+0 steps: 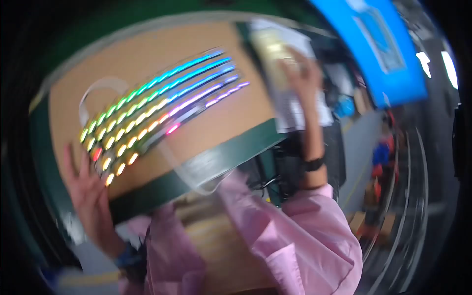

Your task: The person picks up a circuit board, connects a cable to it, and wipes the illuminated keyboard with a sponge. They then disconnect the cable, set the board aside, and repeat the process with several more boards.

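Observation:
A keyboard with rows of rainbow-lit gaps between its keys lies slanted on the tan work mat, its colours running from yellow and green to blue and purple. By its lower left corner is my left hand, fingers apart; whether a fingertip touches the keyboard I cannot tell. My right hand reaches far to the right with its fingers spread, over or against a pale yellow item on white sheets. Motion blur hides what that item is and whether my fingers touch it. A white cable curves beyond the keyboard's left end.
The tan mat rests on a green-edged table. White printed sheets lie at its right side. A large blue panel stands at the upper right. Beyond it are rails and cardboard boxes. A pale looped strip crosses the near edge.

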The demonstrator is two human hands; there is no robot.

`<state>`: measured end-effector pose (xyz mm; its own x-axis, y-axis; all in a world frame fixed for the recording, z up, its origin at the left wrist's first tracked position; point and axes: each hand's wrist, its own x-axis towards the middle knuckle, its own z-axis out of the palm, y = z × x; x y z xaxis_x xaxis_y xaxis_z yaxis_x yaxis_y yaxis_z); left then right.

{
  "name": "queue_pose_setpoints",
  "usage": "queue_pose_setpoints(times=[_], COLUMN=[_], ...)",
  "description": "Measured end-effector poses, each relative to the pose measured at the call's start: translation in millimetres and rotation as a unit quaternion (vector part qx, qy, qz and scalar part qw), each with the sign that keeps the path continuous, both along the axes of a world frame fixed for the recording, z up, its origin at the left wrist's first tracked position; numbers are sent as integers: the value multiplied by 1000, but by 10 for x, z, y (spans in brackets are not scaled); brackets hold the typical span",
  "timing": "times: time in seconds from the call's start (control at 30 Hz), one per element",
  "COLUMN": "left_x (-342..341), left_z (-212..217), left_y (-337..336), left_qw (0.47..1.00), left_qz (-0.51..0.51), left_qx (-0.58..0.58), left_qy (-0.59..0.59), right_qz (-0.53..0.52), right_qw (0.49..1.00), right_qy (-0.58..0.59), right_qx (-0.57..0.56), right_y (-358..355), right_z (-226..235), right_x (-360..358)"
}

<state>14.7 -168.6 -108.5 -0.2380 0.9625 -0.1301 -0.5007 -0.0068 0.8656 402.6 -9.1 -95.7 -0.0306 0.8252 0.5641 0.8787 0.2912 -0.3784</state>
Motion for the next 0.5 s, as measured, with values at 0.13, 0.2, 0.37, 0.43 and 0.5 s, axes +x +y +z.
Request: queue_pose_setpoints(times=[0.13, 0.2, 0.37, 0.43, 0.5], left_x=[-28, -89, -27, -6, -6], left_z=[-81, -74, -4, 44, 22], left_y=[-28, -63, -21, 21, 80], left_qw=[1000, 1000, 999, 997, 994], left_qz=[3, 24, 29, 62, 60], left_qx=[8, 6, -2, -38, -36], left_qy=[-13, -4, -13, -13, 84], right_qz=[155, 136, 39, -35, -79], right_qw=[973, 965, 985, 987, 992], right_qy=[150, 143, 122, 97, -34], right_qx=[-82, -172, -114, -122, -95], right_y=[-276, -304, 190, 323, 276], right_z=[86, 93, 216, 269, 214], right_x=[-564, -642, 81, 308, 338])
